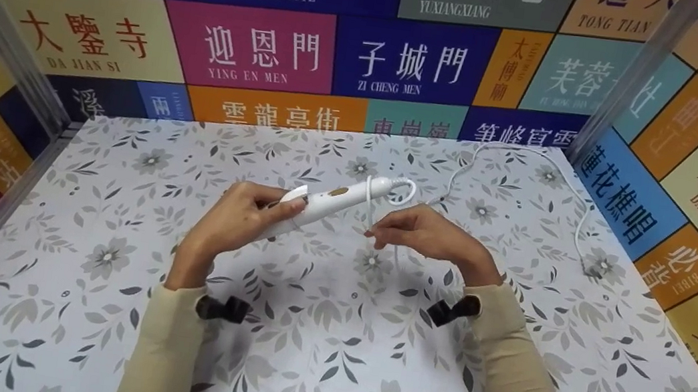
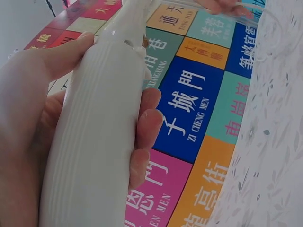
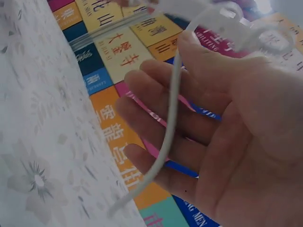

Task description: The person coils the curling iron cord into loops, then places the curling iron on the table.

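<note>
My left hand (image 1: 245,216) grips a white curling iron (image 1: 338,198), fingers wrapped round its body and the thumb beside a raised white lever (image 1: 295,194). In the left wrist view the smooth, ridged body fills the palm. A gold panel (image 1: 339,190) shows on the upper side. The white cord (image 3: 171,111) loops round the iron near its far end and runs down past my right hand (image 1: 428,232). In the right wrist view this hand's fingers are spread and slightly bent, with the cord passing by the thumb tip and across in front of them.
The rest of the cord (image 1: 584,230) trails over the back right of the flower-patterned table (image 1: 313,367). Panels printed with coloured signs (image 1: 417,60) stand behind and at both sides. Black straps with small mounts (image 1: 225,308) sit on both sleeves.
</note>
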